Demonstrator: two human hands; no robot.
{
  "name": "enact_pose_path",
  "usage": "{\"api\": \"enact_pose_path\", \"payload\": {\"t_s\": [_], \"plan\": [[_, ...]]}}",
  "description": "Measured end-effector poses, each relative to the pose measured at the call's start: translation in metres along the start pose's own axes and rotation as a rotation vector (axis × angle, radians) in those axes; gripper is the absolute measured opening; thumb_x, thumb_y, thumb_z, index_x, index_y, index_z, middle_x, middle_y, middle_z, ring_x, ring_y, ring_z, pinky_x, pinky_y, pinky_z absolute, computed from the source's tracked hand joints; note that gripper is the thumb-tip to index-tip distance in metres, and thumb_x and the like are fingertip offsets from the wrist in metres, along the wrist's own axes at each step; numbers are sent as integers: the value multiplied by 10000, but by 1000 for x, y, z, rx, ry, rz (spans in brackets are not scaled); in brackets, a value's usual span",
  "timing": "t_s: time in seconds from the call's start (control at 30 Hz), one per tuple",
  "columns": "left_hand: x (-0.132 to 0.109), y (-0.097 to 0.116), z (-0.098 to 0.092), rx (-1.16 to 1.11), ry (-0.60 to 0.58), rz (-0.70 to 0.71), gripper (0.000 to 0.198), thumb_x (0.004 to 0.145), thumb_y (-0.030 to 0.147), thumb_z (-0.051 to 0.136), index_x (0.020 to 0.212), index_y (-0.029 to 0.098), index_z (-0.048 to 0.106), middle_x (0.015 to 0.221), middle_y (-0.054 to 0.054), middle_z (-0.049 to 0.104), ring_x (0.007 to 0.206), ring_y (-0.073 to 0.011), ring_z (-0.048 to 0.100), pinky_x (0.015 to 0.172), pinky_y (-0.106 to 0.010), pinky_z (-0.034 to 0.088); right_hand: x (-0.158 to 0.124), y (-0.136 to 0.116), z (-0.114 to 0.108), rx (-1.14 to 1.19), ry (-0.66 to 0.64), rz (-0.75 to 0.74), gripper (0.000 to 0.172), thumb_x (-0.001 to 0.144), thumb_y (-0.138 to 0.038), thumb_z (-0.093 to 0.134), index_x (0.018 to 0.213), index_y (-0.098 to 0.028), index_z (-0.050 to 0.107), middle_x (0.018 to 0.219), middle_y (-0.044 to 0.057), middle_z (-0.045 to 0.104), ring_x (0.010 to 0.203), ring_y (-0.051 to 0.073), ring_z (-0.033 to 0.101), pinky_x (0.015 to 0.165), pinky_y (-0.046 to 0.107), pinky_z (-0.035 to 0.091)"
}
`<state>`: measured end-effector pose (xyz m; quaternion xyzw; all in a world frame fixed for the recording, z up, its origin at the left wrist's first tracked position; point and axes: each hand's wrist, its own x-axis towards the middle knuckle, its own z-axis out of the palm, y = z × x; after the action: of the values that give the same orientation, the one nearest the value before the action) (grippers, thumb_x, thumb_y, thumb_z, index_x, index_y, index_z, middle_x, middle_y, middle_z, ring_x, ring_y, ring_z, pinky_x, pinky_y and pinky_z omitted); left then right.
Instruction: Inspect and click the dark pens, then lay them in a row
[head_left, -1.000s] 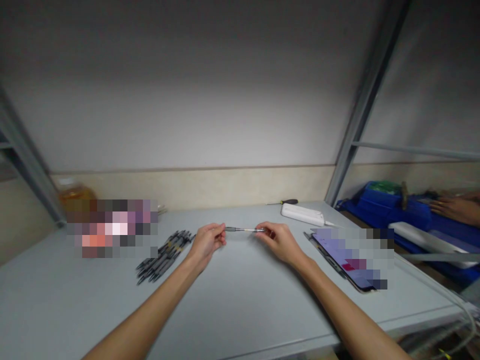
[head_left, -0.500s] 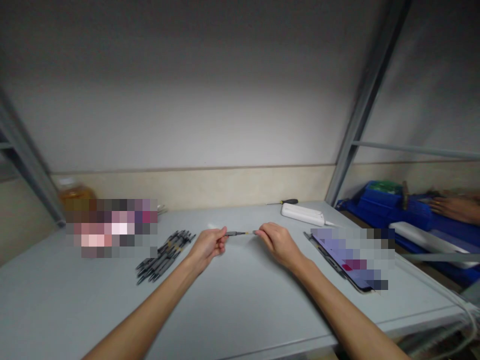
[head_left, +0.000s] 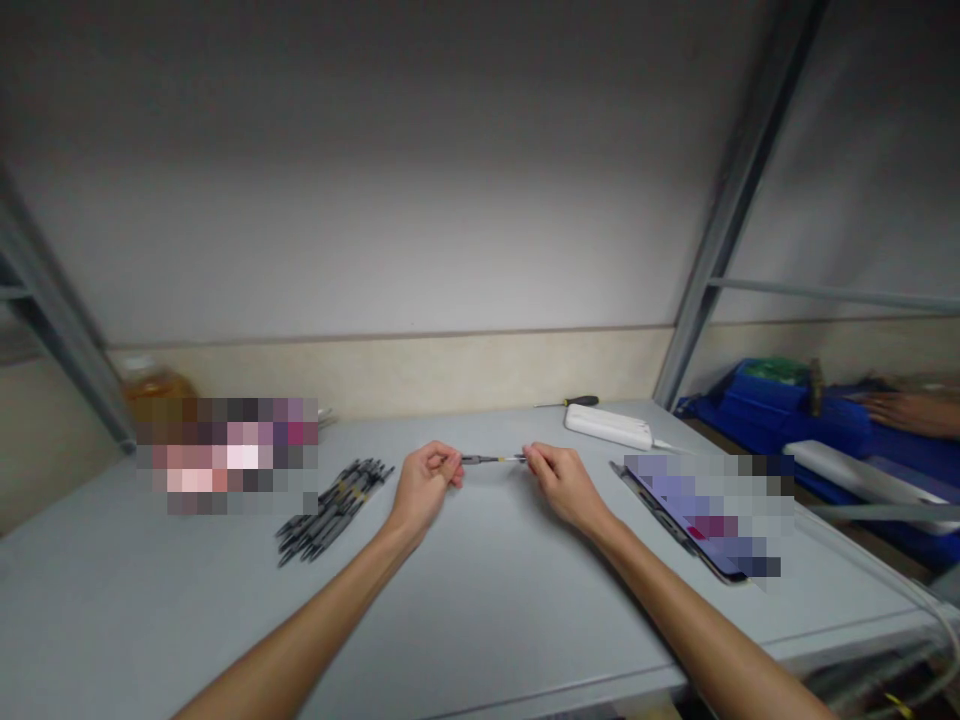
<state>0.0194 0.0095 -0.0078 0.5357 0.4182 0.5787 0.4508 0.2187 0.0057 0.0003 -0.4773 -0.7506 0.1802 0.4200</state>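
Observation:
Both hands hold one thin grey pen (head_left: 491,459) level above the grey table (head_left: 465,590). My left hand (head_left: 424,483) pinches its dark left end with curled fingers. My right hand (head_left: 561,482) pinches the lighter right end, where a small yellow band shows. A loose pile of several dark pens (head_left: 334,506) lies on the table just left of my left hand.
A white power strip (head_left: 607,426) and a black-handled screwdriver (head_left: 576,402) lie at the back. A blurred flat device (head_left: 701,512) rests to the right, a blurred patch (head_left: 232,455) to the left. Beyond a metal post (head_left: 720,230), another person's hand (head_left: 911,412) rests over blue bins (head_left: 780,405).
The gap between my hands closed from a second ago, then widened a little, showing more of the pen. Both hands drifted slightly right. The other person's hand moved a little.

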Motion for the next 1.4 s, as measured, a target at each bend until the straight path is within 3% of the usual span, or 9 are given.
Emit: {"api": "enact_pose_path", "payload": {"t_s": [0.4, 0.63, 0.87, 1.07, 1.27, 1.4], "plan": [[-3, 6, 1, 160, 37, 130, 157, 681, 300, 612, 643, 158, 557, 540, 11, 574, 533, -115, 542, 549, -216, 414, 1, 4, 3, 483, -172, 313, 465, 767, -595, 424, 535, -200, 342, 422, -77, 279, 360, 72, 342, 394, 207, 234], [-3, 7, 2, 253, 28, 152, 138, 703, 277, 572, 644, 157, 541, 550, 14, 554, 536, -111, 528, 538, -210, 407, 0, 3, 4, 756, -243, 413, 480, 677, -590, 564, 509, -186, 367, 434, -97, 243, 367, 33, 209, 371, 196, 229], [-4, 3, 1, 278, 13, 184, 167, 726, 304, 556, 661, 153, 532, 570, 14, 549, 559, -113, 528, 555, -213, 408, 1, 4, 1, 859, -284, 528, 463, 656, -557, 614, 508, -175, 400, 395, -108, 234, 365, 26, 175, 360, 184, 223], [-4, 0, 4, 232, -133, 91, 227, 734, 373, 556, 695, 153, 515, 552, 30, 530, 508, -89, 485, 514, -200, 369, 4, -2, 1, 759, -87, 492, 441, 690, -544, 583, 508, -169, 441, 399, -89, 281, 355, 39, 242, 355, 191, 275], [-7, -3, 9, 240, -407, -108, 401, 751, 513, 503, 690, 120, 557, 491, 53, 437, 411, -59, 377, 439, -201, 283, 5, -7, 1, 693, -68, 403, 451, 713, -573, 544, 531, -167, 470, 404, -85, 290, 358, 52, 268, 355, 196, 297], [-11, -5, 12, 60, -535, -255, 430, 764, 536, 487, 768, 112, 560, 505, 66, 388, 407, -49, 330, 429, -202, 265, 3, -8, 3, 722, -121, 318, 409, 705, -523, 595, 552, -165, 472, 451, -70, 354, 390, 61, 326, 387, 202, 313]]}}
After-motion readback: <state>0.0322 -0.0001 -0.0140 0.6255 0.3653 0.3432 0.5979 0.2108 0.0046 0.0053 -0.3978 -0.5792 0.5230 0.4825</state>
